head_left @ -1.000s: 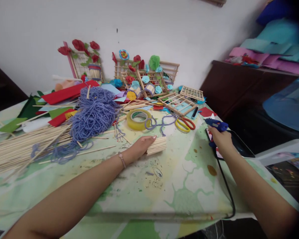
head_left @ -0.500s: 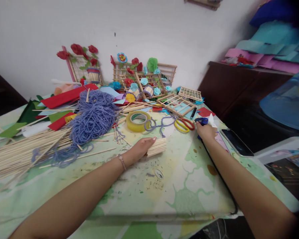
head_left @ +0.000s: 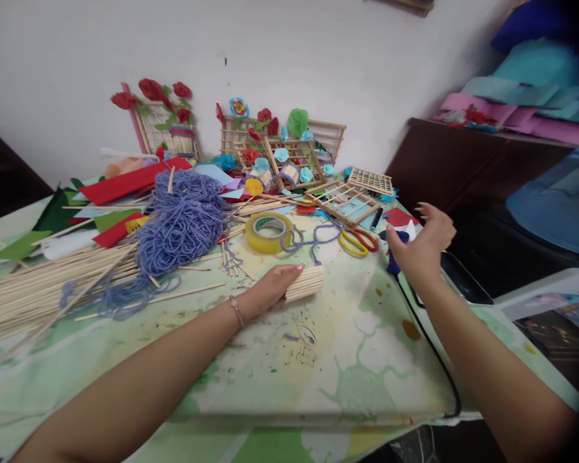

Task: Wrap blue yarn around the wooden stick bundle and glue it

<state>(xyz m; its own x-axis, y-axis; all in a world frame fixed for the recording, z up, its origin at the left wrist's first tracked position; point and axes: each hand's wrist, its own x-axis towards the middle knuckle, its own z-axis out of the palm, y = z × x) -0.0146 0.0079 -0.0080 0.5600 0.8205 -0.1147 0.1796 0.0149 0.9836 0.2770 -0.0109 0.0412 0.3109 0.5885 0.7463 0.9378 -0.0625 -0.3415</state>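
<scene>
White wall [head_left: 289, 58], with stick frames [head_left: 335, 134] leaning on it, presumably for support; before it, one table under a patterned tablecloth [head_left: 347, 347]. Stick bundle [head_left: 307, 283]: on the tablecloth, centre, its left end clamped in the left hand [head_left: 270, 287], apparently to keep the sticks together and steady. Long axis left to right, the right end angled slightly to the far side; bare stick ends point right. Yarn strand [head_left: 313, 244]: from the bundle's far right corner, looping between tape roll [head_left: 258, 242] and scissors [head_left: 353, 243]. Glue gun [head_left: 392, 263]: right, cord end toward the near side, probably placed for easy reach. Right hand [head_left: 425, 247]: raised just beside it, fingers apart; thumb contact hard to tell, the hand hiding part of the gun. Yarn heap [head_left: 186, 222] and loose sticks [head_left: 53, 289]: left, likely parked aside to free working space.
</scene>
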